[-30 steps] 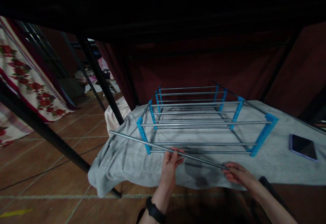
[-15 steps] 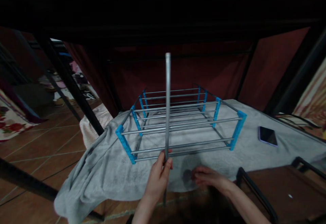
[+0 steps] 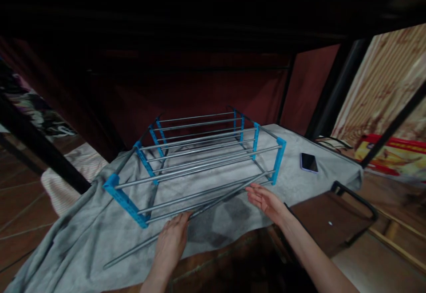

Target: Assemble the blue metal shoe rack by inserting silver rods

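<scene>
A rack (image 3: 196, 160) of grey metal rods and blue plastic side pieces lies on a grey towel (image 3: 76, 235). A loose metal rod (image 3: 156, 237) lies slanted on the towel, its far end reaching the rack's front right corner. My left hand (image 3: 171, 239) rests flat on this rod near its middle, fingers stretched out. My right hand (image 3: 266, 199) hovers open, palm up, just in front of the rack's right front corner, close to the rod's far end and holding nothing.
A phone (image 3: 309, 162) lies on the towel to the right of the rack. A dark frame (image 3: 354, 195) stands by the towel's right edge. Black metal posts (image 3: 36, 146) rise at left and right. Tiled floor and a red package (image 3: 392, 155) show at the sides.
The rod, held upright by my left hand half a second ago, now lies on the towel. My left hand has flattened onto it; my right hand has lifted and opened. The view swung right.
</scene>
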`<state>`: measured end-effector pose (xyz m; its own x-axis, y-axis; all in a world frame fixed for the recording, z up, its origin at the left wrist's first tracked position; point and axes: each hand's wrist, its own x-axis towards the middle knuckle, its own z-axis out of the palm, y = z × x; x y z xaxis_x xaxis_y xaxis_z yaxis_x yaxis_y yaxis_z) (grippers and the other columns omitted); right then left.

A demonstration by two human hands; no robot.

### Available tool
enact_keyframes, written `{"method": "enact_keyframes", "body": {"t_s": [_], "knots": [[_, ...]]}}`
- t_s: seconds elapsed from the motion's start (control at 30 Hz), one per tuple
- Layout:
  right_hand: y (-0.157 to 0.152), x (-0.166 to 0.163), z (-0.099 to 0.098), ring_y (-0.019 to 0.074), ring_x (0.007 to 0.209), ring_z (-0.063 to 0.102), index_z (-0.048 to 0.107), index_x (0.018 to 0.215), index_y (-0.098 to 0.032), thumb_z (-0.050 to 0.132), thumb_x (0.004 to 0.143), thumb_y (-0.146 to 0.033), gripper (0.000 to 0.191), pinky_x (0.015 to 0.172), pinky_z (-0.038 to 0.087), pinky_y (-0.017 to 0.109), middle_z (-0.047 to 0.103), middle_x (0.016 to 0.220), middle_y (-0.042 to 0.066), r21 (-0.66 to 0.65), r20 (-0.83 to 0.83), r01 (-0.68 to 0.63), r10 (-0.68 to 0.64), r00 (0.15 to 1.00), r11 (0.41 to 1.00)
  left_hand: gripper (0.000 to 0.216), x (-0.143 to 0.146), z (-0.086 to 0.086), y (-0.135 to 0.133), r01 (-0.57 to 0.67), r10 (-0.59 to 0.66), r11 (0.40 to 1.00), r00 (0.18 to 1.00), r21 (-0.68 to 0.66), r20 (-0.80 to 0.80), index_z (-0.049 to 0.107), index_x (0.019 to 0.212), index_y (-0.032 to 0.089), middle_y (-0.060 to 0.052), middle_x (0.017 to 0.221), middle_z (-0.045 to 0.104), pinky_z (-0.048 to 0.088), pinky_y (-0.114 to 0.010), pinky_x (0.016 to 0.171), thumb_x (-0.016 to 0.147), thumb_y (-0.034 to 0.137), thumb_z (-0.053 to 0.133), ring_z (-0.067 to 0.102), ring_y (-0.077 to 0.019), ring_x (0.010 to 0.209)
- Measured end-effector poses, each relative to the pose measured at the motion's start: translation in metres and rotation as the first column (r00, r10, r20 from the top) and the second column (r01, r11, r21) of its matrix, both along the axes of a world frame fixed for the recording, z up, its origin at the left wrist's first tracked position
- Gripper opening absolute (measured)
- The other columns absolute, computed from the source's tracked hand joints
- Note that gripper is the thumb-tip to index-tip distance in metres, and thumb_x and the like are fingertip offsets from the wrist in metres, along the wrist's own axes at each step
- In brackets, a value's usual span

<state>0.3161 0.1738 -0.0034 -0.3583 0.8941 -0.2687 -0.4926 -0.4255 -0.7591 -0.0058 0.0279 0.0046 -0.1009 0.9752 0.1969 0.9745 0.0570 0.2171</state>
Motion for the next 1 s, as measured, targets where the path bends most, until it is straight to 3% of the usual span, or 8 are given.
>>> {"method": "enact_keyframes", "body": {"t_s": [0.23,0.5,0.87,1.0], "knots": [[0.011,0.004,-0.016,0.0151,0.081,0.07,0.058,0.085,-0.019,0.074,0.076,-0.021,0.018,0.082,0.059,0.03,0.072,0.084,0.005,-0.041,0.031,0.177,-0.175,0.984,0.983,0.051,0.008,-0.003,0.007,-0.023,0.002,0.988,0.99,-0.151,-0.14,0.058,0.129,0.022,-0.01,0.126,0.066,0.042,-0.04,0.105,0.089,0.008,0.03,0.062,-0.0213,0.115],[0.027,0.017,-0.037,0.0096,0.062,0.063,0.051,0.076,-0.021,0.073,0.077,-0.017,0.023,0.072,0.061,0.024,0.062,0.067,-0.002,-0.075,0.164,0.372,-0.357,0.92,0.925,0.045,0.011,0.0,0.013,0.019,-0.03,0.984,0.998,-0.177,-0.061,0.059,0.126,0.021,-0.01,0.119,0.068,0.042,-0.041,0.1,0.092,0.019,0.029,0.063,-0.0238,0.109],[0.04,0.032,-0.046,0.0091,0.061,0.063,0.05,0.08,-0.02,0.065,0.076,-0.009,0.019,0.066,0.06,0.022,0.066,0.071,0.001,-0.064,0.228,0.477,-0.453,0.862,0.876,0.04,-0.036,-0.001,-0.004,-0.092,0.078,0.976,0.994,-0.199,-0.078,0.062,0.118,0.023,-0.008,0.121,0.069,0.042,-0.038,0.1,0.091,0.022,0.033,0.062,-0.023,0.112],[0.041,0.033,-0.048,0.0103,0.061,0.064,0.046,0.093,-0.022,0.066,0.072,-0.009,0.032,0.065,0.061,0.024,0.068,0.074,-0.001,-0.054,0.235,0.514,-0.489,0.84,0.856,0.035,-0.052,0.002,-0.012,-0.17,0.149,0.963,0.983,-0.21,-0.112,0.064,0.111,0.023,-0.007,0.119,0.07,0.042,-0.036,0.099,0.09,0.023,0.035,0.063,-0.023,0.111]]}}
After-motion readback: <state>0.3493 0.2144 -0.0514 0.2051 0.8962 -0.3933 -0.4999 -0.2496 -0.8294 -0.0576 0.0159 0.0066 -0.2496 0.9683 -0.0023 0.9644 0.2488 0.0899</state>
